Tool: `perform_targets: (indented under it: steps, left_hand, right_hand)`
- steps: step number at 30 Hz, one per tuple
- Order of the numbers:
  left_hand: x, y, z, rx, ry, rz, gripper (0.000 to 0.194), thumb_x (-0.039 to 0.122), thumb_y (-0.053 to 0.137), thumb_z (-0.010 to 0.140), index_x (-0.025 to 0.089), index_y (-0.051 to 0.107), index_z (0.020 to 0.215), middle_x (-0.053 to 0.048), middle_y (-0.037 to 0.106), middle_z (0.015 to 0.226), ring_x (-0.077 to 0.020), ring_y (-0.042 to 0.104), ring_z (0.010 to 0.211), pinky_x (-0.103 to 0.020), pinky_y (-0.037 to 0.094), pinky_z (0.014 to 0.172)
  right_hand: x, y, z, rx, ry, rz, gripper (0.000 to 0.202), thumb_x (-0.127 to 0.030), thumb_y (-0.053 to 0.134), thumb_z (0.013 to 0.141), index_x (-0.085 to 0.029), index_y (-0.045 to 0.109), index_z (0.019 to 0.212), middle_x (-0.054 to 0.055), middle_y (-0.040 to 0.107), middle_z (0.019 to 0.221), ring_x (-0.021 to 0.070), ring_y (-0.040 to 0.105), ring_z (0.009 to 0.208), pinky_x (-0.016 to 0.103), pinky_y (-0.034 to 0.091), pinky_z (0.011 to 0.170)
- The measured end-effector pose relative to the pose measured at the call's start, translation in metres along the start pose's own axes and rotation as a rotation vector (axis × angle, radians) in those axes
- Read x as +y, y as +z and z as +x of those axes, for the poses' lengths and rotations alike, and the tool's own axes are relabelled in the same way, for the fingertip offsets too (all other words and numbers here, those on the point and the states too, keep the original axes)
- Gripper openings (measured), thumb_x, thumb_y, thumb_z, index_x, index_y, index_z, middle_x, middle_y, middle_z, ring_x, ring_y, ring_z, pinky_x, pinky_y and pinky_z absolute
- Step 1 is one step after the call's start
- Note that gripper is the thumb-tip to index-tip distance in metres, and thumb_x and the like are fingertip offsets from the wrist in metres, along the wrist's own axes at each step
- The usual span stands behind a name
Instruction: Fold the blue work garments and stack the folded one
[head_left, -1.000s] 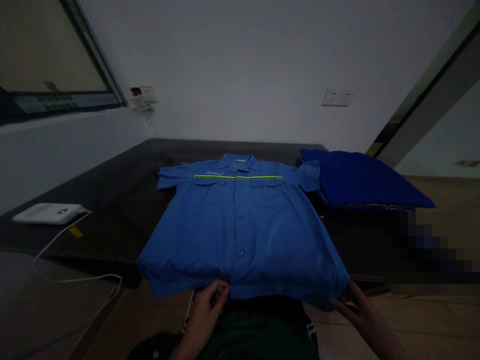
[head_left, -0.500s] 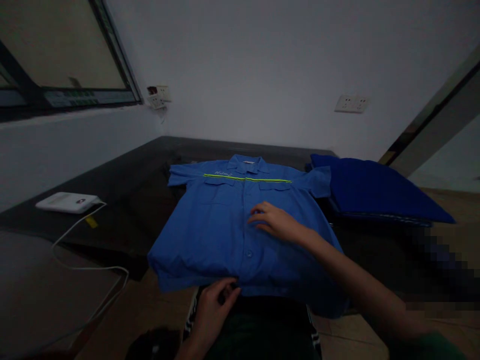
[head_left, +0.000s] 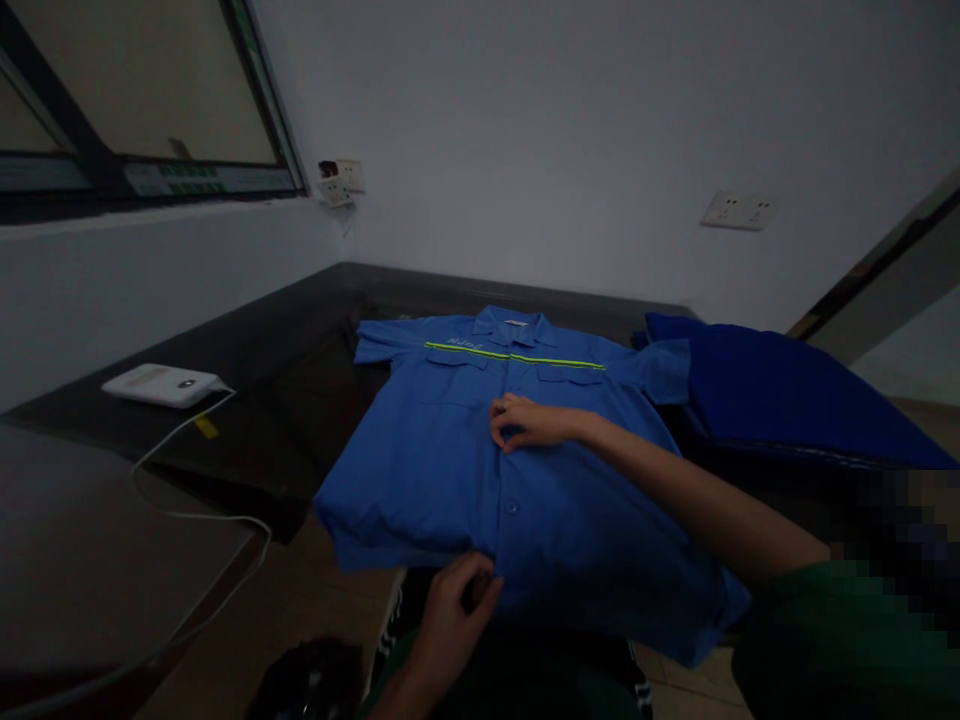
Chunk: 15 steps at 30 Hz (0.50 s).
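A blue short-sleeved shirt (head_left: 427, 450) lies spread face up on the dark table, its collar toward the wall and a yellow-green stripe across the chest. My left hand (head_left: 461, 600) pinches the shirt's bottom hem near the front opening. Higher up, my right hand (head_left: 529, 420) is closed on the button placket below the chest pockets, fingers curled together. One button (head_left: 512, 507) shows between the two hands. The shirt's lower edge hangs over the near side of the table.
Folded dark blue cloth (head_left: 787, 390) is stacked to the right of the shirt. On the left, a white device (head_left: 161, 385) trails a white cable (head_left: 202, 515). The dark table (head_left: 300, 350) meets the wall, which has sockets (head_left: 739, 210).
My right hand has moved slightly left onto the placket and its fingers have closed. The shirt's lower right part has shifted outward. The view has turned a little.
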<state>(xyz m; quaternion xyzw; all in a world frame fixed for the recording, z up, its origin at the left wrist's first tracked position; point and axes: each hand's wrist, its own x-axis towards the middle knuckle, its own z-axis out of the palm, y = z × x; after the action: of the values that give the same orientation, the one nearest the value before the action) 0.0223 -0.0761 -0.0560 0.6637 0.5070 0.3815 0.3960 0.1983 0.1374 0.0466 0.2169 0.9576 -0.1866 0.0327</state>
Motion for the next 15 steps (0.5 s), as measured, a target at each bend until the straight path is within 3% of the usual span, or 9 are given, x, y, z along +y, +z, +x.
perform_targets:
  steps: [4, 7, 11, 13, 15]
  left_hand:
    - [-0.009, -0.003, -0.004, -0.021, -0.038, 0.01, 0.024, 0.033, 0.052, 0.087, 0.018, 0.059, 0.071, 0.002, 0.052, 0.061, -0.0136, 0.05, 0.059, -0.022, 0.037, 0.059]
    - [-0.031, -0.016, -0.016, 0.07, -0.116, -0.011, 0.032, 0.043, 0.05, 0.088, 0.018, 0.063, 0.074, 0.0, 0.058, 0.065, -0.0155, 0.054, 0.064, -0.023, 0.041, 0.062]
    - [-0.076, -0.059, -0.035, 0.496, -0.235, -0.034, 0.044, 0.061, 0.051, 0.084, 0.018, 0.06, 0.076, -0.002, 0.059, 0.073, -0.019, 0.058, 0.074, -0.027, 0.047, 0.069]
    - [-0.098, -0.083, -0.038, 0.718, -0.261, -0.04, 0.049, 0.067, 0.056, 0.077, 0.018, 0.058, 0.085, -0.004, 0.06, 0.084, -0.0219, 0.059, 0.085, -0.032, 0.049, 0.079]
    - [-0.115, -0.1, -0.035, 0.852, -0.297, -0.088, 0.06, 0.072, 0.062, 0.068, 0.019, 0.056, 0.096, -0.007, 0.061, 0.099, -0.026, 0.06, 0.098, -0.038, 0.049, 0.089]
  right_hand:
    - [0.002, 0.0, 0.001, 0.063, 0.011, 0.062, 0.013, -0.025, 0.071, 0.078, -0.018, 0.068, 0.089, 0.005, 0.058, 0.104, 0.0206, 0.05, 0.101, 0.038, 0.034, 0.097]
    - [0.003, -0.014, 0.015, 0.215, 0.041, 0.1, 0.015, -0.028, 0.069, 0.08, -0.017, 0.067, 0.091, 0.005, 0.062, 0.099, 0.0192, 0.054, 0.099, 0.033, 0.039, 0.092]
    - [-0.001, -0.035, 0.068, 0.341, 0.233, 0.013, 0.01, -0.022, 0.064, 0.083, -0.015, 0.068, 0.089, 0.006, 0.066, 0.094, 0.0181, 0.059, 0.088, 0.027, 0.042, 0.079]
    - [-0.006, -0.041, 0.108, 0.372, 0.35, -0.031, 0.017, -0.023, 0.061, 0.085, -0.016, 0.067, 0.098, 0.007, 0.067, 0.099, 0.0193, 0.06, 0.091, 0.027, 0.043, 0.078]
    - [-0.011, -0.043, 0.151, 0.397, 0.446, -0.058, 0.028, -0.027, 0.059, 0.086, -0.017, 0.063, 0.112, 0.009, 0.066, 0.109, 0.0214, 0.06, 0.098, 0.028, 0.043, 0.081]
